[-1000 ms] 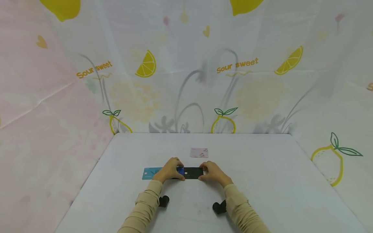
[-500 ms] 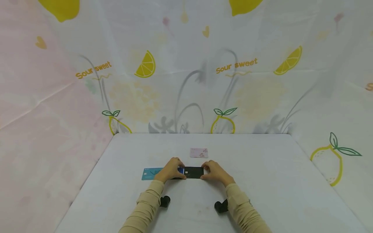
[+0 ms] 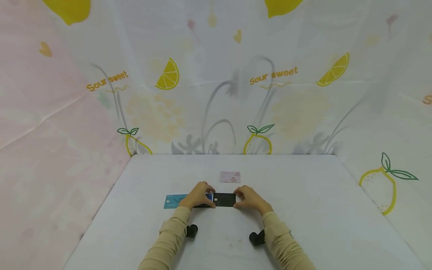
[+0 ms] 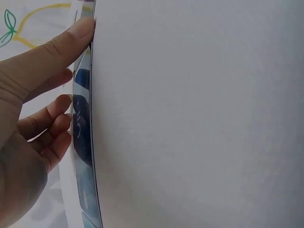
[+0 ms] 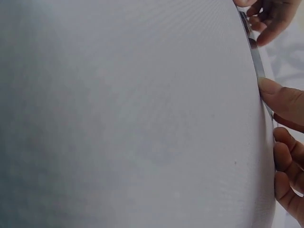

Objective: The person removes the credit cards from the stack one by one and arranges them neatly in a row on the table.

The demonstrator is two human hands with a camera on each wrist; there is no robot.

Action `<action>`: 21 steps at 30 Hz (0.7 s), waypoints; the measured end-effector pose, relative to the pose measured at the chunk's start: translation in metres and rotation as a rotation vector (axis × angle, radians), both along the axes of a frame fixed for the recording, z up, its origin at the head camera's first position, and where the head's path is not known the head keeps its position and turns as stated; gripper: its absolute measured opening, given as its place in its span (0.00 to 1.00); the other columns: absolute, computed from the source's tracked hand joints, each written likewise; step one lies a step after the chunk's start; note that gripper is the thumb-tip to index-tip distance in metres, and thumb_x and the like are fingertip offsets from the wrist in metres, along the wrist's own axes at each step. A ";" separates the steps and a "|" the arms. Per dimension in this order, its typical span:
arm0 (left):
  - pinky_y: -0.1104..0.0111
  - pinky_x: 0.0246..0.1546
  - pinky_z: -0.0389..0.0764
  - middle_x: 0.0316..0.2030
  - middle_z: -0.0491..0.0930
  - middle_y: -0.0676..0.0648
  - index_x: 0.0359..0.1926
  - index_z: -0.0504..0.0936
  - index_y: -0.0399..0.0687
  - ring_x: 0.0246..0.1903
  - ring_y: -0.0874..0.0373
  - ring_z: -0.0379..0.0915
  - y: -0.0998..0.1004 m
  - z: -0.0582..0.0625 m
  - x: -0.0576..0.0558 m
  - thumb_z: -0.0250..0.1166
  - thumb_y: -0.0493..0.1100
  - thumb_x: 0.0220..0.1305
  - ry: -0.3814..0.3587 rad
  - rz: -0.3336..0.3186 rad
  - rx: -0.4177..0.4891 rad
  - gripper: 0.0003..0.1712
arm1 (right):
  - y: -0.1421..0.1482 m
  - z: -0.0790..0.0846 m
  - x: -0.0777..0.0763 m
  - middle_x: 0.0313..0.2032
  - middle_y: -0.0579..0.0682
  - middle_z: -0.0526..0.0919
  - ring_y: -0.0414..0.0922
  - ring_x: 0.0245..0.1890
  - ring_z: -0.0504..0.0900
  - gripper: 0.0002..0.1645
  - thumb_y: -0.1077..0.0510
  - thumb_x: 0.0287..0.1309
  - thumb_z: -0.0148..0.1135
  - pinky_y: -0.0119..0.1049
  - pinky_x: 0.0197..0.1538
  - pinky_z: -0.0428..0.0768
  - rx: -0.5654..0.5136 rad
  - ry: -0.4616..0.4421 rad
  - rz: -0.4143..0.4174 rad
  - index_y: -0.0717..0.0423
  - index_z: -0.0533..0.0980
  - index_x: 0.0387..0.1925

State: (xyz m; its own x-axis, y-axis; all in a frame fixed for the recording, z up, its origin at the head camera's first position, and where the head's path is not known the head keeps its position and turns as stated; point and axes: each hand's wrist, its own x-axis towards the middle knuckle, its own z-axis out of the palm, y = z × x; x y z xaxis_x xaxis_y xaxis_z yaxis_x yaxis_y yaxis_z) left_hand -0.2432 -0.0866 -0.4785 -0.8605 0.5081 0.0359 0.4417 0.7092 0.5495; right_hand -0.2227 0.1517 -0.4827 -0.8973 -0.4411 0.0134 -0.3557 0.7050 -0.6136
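Several cards lie in a row on the white table. My right hand [image 3: 251,199] grips the right end of a black VIP card [image 3: 224,200], index finger at its far corner and thumb at its near corner. My left hand [image 3: 198,195] spans a dark blue card [image 3: 209,197], thumb at the near edge and index finger at the far edge, where it meets the black card. A light blue VIP card [image 3: 172,201] sticks out left of that hand. In the left wrist view the cards appear edge-on, with the left thumb [image 4: 83,29] on the rim.
A pink-and-white card [image 3: 230,177] lies beyond the row. Black wrist-worn devices [image 3: 258,238] show below the forearms. A lemon-printed cloth stands behind the table's far edge [image 3: 287,154].
The black card and my right hand have shifted very slightly right and away from me. My left hand has moved a touch right, still on the blue card.
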 end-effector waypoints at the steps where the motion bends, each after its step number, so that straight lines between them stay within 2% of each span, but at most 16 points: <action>1: 0.59 0.41 0.76 0.36 0.77 0.42 0.42 0.84 0.37 0.38 0.49 0.70 0.001 0.001 0.000 0.81 0.44 0.34 -0.010 0.003 0.001 0.30 | 0.000 0.000 0.000 0.35 0.51 0.76 0.47 0.38 0.74 0.25 0.60 0.41 0.75 0.43 0.45 0.74 -0.001 0.001 0.001 0.65 0.77 0.43; 10: 0.57 0.43 0.75 0.36 0.76 0.41 0.39 0.84 0.40 0.40 0.48 0.70 0.003 0.002 -0.001 0.81 0.42 0.32 -0.061 0.033 0.001 0.27 | 0.001 0.002 0.002 0.36 0.51 0.76 0.46 0.38 0.74 0.25 0.60 0.42 0.75 0.43 0.46 0.74 -0.017 -0.025 -0.011 0.64 0.77 0.44; 21: 0.56 0.43 0.74 0.36 0.75 0.42 0.38 0.84 0.41 0.40 0.48 0.68 0.000 -0.001 -0.001 0.82 0.42 0.32 -0.053 0.009 0.026 0.26 | 0.002 0.003 0.004 0.36 0.51 0.76 0.47 0.39 0.74 0.25 0.60 0.43 0.74 0.43 0.47 0.74 0.004 -0.031 -0.001 0.65 0.77 0.44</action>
State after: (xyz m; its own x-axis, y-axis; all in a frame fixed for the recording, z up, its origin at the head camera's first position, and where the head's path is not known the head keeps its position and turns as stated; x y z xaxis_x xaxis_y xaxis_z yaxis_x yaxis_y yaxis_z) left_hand -0.2438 -0.0863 -0.4800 -0.8662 0.4996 0.0032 0.4049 0.6983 0.5903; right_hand -0.2190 0.1534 -0.4792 -0.8978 -0.4402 -0.0165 -0.3357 0.7080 -0.6213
